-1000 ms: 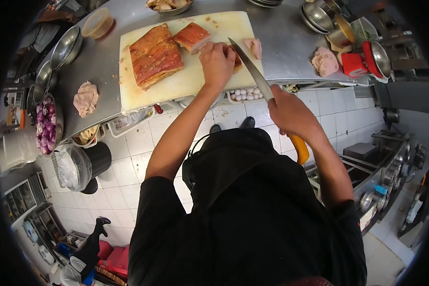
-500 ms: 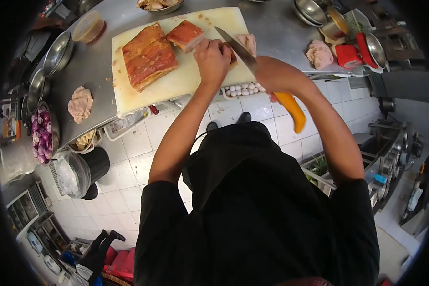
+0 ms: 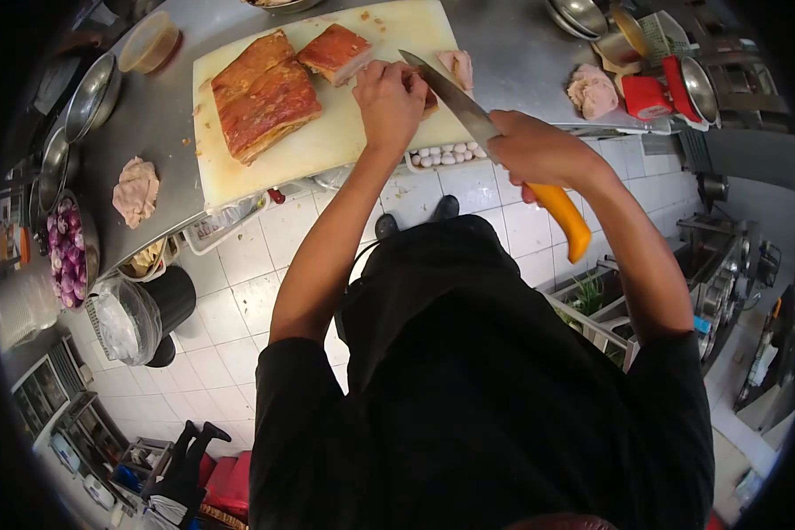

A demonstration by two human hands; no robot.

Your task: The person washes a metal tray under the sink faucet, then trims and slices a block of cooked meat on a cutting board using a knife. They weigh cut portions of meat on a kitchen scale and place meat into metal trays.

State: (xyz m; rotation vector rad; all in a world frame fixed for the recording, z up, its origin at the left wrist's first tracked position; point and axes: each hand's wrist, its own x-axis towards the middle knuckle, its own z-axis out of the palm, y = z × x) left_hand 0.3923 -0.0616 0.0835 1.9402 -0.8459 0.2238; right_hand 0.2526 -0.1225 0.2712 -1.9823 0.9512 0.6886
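My left hand (image 3: 389, 104) presses down with curled fingers on a piece of roast pork (image 3: 429, 101) on the white cutting board (image 3: 344, 152). My right hand (image 3: 543, 152) is wrapped round the yellow handle of a knife (image 3: 464, 102). Its long blade slants up and left, close beside my left fingers and the pork piece; whether its edge touches the meat I cannot tell. Left of my hands lie a smaller pork block (image 3: 335, 53) and a large browned pork slab (image 3: 265, 97). A pale meat piece (image 3: 457, 69) sits beyond the blade.
Pale meat heaps lie on the steel counter at left (image 3: 136, 192) and right (image 3: 593, 92). A red scale (image 3: 647, 97) stands at the right. Metal bowls (image 3: 93, 95) and a bowl of purple onions (image 3: 67, 252) line the left. A tray of eggs (image 3: 446, 156) sits below the board.
The right hand and knife handle have drawn back a little to the right and down. My left hand stays on the pork piece. The whole view has shifted slightly.
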